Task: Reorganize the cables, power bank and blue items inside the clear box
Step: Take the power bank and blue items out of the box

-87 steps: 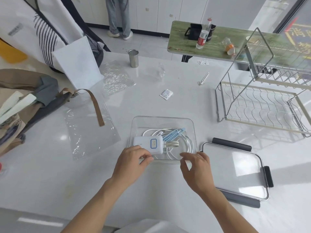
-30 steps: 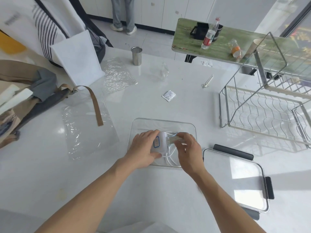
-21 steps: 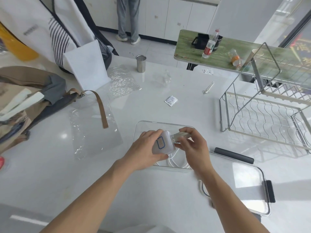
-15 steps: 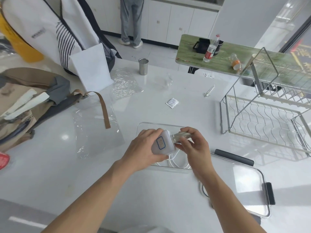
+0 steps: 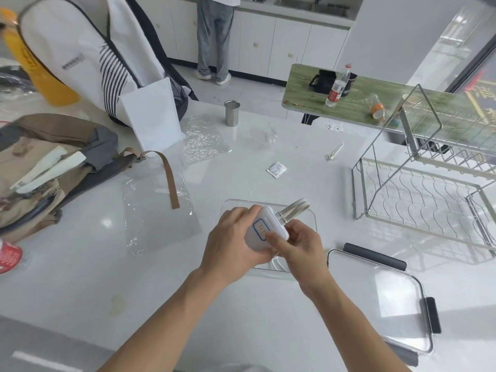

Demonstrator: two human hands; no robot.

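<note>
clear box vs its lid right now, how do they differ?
The box is deep and mostly hidden behind both hands; the lid lies flat in full view to its right. The lid has dark clips on its edges; the box shows none. Both are clear and rest on the white table.

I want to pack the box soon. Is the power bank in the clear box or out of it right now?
Out. Both hands, left hand and right hand, hold the power bank lifted above the clear box.
</note>
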